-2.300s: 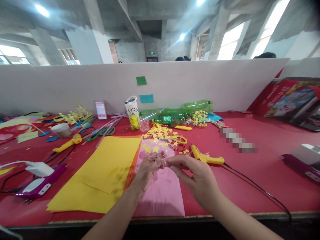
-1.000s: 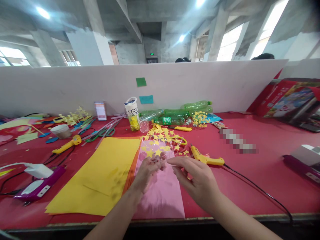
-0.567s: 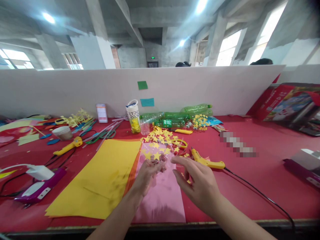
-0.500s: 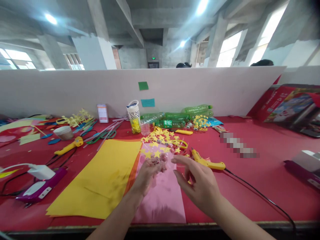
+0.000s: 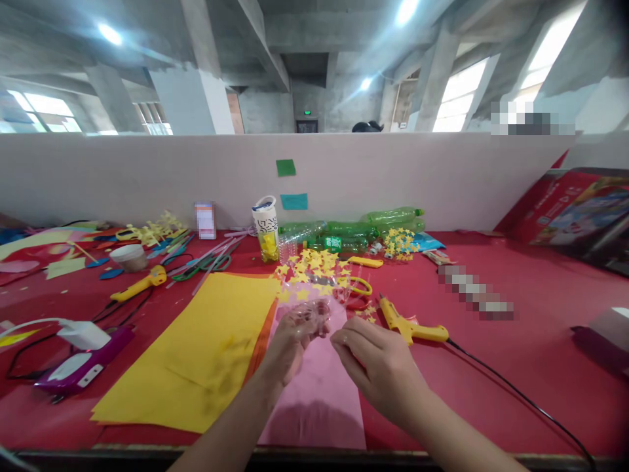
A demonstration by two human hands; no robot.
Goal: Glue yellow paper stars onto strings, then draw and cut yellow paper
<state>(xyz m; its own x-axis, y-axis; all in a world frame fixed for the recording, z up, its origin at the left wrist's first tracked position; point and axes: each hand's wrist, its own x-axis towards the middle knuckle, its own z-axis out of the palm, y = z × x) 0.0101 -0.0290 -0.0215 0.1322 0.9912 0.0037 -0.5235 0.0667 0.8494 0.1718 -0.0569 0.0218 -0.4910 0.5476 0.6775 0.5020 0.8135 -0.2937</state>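
My left hand (image 5: 289,337) is closed around a clear plastic piece (image 5: 310,313), which looks cut from a bottle. Yellow paper stars (image 5: 317,265) spread out just beyond it; whether they are attached to the plastic I cannot tell. To the right, my right hand (image 5: 376,357) has thumb and fingertips pinched together, close to the plastic but apart from it. Anything between those fingertips is too small to make out. Both hands are above a pink sheet (image 5: 314,406). A yellow glue gun (image 5: 410,328) lies right of my right hand.
Yellow sheets (image 5: 196,347) lie at left, beside a purple power strip (image 5: 88,364). Behind are green bottles (image 5: 351,229), a white patterned cup (image 5: 265,219), a yellow cutter (image 5: 365,261) and green scissors (image 5: 206,265). The glue gun's cord (image 5: 511,380) runs down the right side.
My right hand's fingers have gone from apart to pinched together. The clear plastic in my left hand has turned and shows more plainly. The view has shifted slightly.
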